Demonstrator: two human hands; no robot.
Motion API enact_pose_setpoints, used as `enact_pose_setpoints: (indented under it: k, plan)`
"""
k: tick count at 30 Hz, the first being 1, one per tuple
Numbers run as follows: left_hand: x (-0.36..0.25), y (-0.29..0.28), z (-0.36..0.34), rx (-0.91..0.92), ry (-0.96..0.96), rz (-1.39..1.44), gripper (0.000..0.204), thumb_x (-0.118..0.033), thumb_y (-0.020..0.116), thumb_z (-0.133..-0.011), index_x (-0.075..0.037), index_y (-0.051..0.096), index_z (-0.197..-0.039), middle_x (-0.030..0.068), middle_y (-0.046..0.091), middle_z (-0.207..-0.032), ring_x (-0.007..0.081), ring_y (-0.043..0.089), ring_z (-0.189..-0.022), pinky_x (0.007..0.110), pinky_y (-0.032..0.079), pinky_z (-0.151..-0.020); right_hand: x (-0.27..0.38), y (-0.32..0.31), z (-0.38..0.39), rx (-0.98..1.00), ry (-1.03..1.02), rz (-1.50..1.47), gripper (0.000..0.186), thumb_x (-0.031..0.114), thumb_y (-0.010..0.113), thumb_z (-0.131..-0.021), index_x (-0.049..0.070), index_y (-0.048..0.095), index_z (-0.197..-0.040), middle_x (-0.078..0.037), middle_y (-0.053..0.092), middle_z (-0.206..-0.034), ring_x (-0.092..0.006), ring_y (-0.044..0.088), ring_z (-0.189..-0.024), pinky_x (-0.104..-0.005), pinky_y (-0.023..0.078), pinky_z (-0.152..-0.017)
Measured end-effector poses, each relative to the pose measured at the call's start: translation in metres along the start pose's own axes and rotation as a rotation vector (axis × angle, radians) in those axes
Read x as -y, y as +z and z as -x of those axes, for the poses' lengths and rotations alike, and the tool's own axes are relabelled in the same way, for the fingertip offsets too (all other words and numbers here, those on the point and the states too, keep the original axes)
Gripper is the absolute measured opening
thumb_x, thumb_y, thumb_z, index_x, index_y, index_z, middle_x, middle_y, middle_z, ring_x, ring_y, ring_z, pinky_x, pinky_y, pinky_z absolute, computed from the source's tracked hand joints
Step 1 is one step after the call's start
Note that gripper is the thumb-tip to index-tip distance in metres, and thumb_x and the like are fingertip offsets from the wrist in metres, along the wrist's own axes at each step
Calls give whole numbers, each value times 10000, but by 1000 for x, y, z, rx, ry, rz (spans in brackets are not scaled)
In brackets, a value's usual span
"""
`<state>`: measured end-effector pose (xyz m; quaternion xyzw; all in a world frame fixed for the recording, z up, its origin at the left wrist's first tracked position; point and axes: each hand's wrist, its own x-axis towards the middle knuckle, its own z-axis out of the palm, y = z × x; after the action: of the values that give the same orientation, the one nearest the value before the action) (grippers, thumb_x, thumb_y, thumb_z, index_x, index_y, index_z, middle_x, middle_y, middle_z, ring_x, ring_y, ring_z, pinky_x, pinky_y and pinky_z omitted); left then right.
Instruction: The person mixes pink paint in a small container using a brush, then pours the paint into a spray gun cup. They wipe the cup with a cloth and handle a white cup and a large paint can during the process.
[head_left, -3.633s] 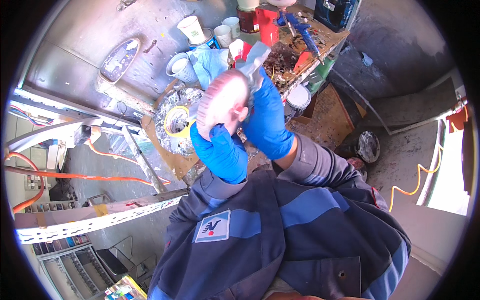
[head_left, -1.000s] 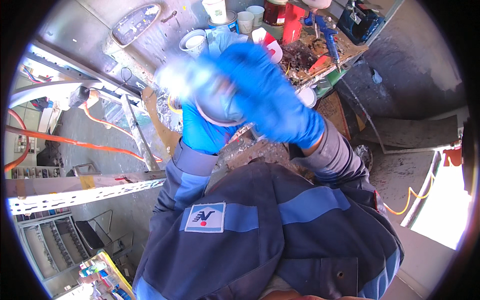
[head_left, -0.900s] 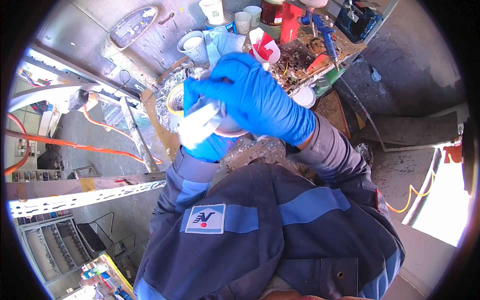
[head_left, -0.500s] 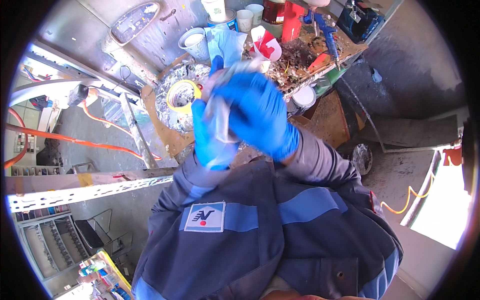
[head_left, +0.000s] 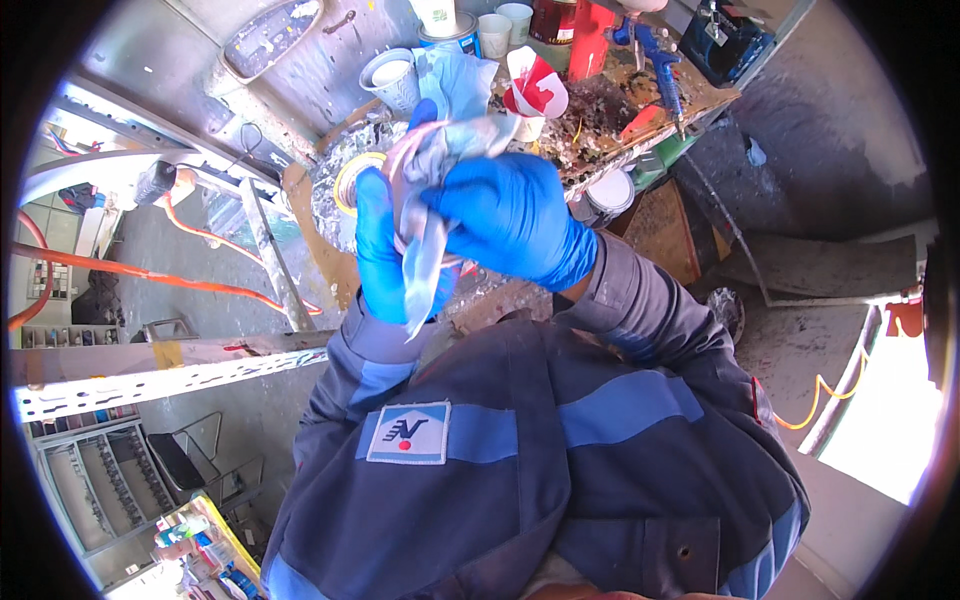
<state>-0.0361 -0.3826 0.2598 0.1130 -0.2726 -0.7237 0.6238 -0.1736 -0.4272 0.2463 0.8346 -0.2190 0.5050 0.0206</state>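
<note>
My left hand [head_left: 380, 250], in a blue glove, is closed around a pale pinkish thing with a curved edge [head_left: 402, 165]. Its kind is hard to tell, since a rag covers much of it. That rag [head_left: 425, 250], crumpled and whitish-grey, is pinched in the gloved fingers of my right hand [head_left: 520, 220] and pressed against the pale thing. One end of the cloth hangs down over my left palm. Just left of my left hand a roll of yellow tape [head_left: 345, 185] lies on the paint-smeared bench top, partly hidden by the hand.
Behind my hands on the bench stand white cups [head_left: 392, 82], a blue cloth [head_left: 455, 80], a red-stained paper cup [head_left: 537, 85] and a blue spray gun [head_left: 655, 60]. A white-lidded can [head_left: 610, 190] sits below the edge. An orange hose [head_left: 150, 275] runs at left, above a perforated rail [head_left: 170, 385].
My hands have shifted slightly left, covering more of the tape roll. The right hand has drawn a little back from the left, and the rag now hangs more spread out.
</note>
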Motion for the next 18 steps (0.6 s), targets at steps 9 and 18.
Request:
enact_pose_setpoints:
  k: [9, 18]
  plan:
    - [-12, -17, -5, 17, -126, 31, 613, -523, 475, -964, -62, 465, -1369, 127, 640, -1104, 260, 635, -965, 415, 524, -884, 20, 6, -7, 131, 154, -363, 189, 144, 757, -728, 112, 645, -877, -92, 612, -751, -259, 617, -604, -355, 490, -546]
    - [9, -30, -4, -165, 312, -573, 646, -399, 495, -968, -22, 336, -1468, 111, 535, -1322, 194, 540, -1138, 314, 431, -943, 7, 34, -5, -47, 644, -453, 225, 196, 679, -818, 92, 616, -1007, -152, 643, -829, -364, 642, -707, -419, 526, -625]
